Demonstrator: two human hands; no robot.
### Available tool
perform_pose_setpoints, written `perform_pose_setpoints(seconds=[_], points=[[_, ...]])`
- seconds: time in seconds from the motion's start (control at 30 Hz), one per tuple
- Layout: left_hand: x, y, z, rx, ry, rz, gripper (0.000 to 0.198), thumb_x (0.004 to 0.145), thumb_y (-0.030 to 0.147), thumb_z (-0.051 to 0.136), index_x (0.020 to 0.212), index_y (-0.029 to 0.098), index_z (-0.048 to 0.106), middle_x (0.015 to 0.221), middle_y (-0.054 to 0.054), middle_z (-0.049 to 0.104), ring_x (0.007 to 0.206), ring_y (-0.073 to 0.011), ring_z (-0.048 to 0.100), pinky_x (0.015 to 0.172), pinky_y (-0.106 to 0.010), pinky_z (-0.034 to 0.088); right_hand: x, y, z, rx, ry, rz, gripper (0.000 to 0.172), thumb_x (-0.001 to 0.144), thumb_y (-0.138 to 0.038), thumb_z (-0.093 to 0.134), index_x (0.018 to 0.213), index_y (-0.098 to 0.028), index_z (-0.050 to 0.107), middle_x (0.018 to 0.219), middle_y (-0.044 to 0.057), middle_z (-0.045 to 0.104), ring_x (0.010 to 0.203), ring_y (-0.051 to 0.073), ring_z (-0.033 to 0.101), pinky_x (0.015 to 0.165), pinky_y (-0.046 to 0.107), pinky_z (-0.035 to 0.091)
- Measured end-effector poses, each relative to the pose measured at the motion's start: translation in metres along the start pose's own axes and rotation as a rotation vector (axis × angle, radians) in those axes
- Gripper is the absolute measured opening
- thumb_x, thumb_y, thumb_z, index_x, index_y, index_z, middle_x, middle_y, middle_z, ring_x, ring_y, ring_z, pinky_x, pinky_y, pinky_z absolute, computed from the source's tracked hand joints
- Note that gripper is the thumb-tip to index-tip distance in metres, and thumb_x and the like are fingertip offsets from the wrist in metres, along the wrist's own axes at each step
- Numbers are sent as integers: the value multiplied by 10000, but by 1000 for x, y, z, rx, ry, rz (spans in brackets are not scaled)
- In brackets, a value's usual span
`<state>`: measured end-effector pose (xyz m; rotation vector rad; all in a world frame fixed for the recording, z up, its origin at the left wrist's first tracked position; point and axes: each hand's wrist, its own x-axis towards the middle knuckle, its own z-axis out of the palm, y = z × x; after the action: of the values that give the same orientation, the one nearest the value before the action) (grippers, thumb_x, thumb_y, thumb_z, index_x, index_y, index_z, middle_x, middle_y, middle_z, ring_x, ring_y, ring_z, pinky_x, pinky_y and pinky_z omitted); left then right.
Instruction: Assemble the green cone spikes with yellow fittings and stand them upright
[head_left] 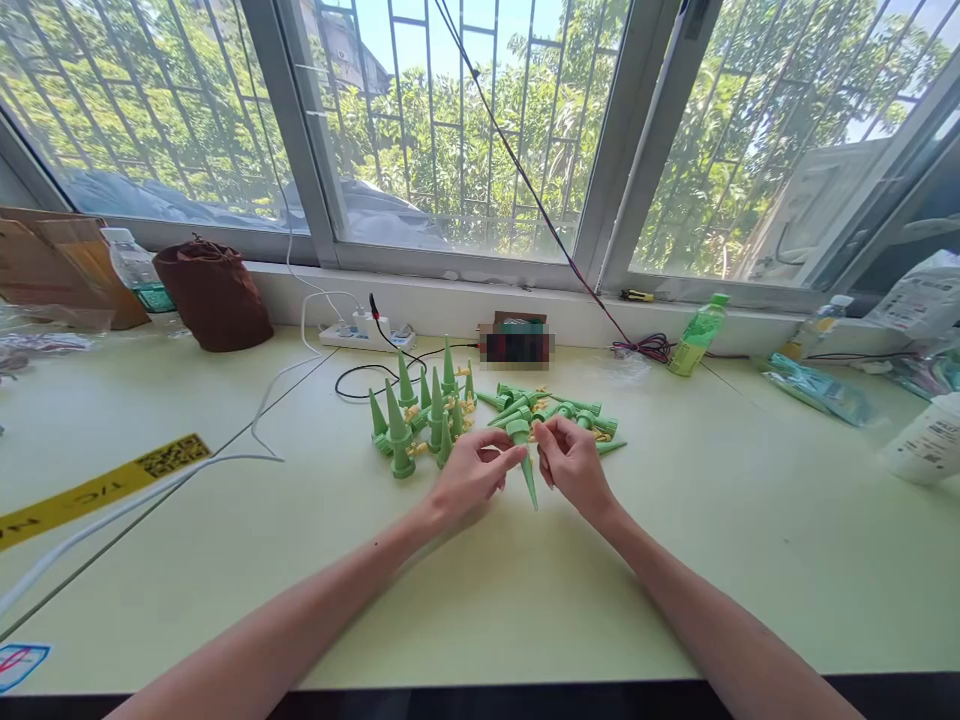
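My left hand (pixel 480 462) is closed on a green plant watering spike (pixel 529 480), a plastic cone with a wide cap, its tip pointing down. At the cap's right side, the fingers of my right hand (pixel 571 462) are pinched together by a small yellow piece; what exactly they grip is mostly hidden. To the left stand several upright watering spikes (pixel 396 420), with small yellow valves among them. Behind my right hand lies a loose pile of more spikes (pixel 581 408), also mixed with yellow valves.
A power strip (pixel 367 333) with cables and a dark blurred box (pixel 514 345) stand along the sill. A brown bag (pixel 214 295) is at left. On the right are a green bottle (pixel 699 335) and a white tub (pixel 926 440). A white cable (pixel 262 410) crosses the table.
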<state>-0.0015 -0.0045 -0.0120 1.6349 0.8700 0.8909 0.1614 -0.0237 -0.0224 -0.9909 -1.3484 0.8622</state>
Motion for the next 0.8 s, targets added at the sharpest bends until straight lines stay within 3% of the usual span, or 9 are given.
perform_pose_setpoints(seconds=[0.3, 0.6, 0.8], points=[[1, -3, 0, 211, 136, 253, 241, 801, 368, 689, 882, 159, 599, 803, 2, 605, 503, -48, 492, 488, -190, 437, 0, -2, 2, 92, -26, 60, 401, 887, -501, 572, 658, -200, 437, 438, -101, 352, 279, 53, 355, 284, 192, 252], [4, -10, -7, 542, 169, 629, 192, 881, 283, 625, 1053, 199, 630, 945, -13, 585, 525, -26, 463, 517, -174, 445, 0, -5, 2, 91, -46, 85, 418, 887, -500, 567, 637, -196, 429, 432, -101, 344, 270, 48, 355, 288, 190, 216], [4, -13, -10, 640, 174, 671, 214, 928, 287, 552, 1122, 226, 619, 997, -32, 583, 508, -25, 451, 528, -187, 443, -2, -6, 3, 67, -47, 85, 412, 892, -481, 567, 627, -198, 428, 417, -104, 319, 276, 55, 363, 302, 195, 228]])
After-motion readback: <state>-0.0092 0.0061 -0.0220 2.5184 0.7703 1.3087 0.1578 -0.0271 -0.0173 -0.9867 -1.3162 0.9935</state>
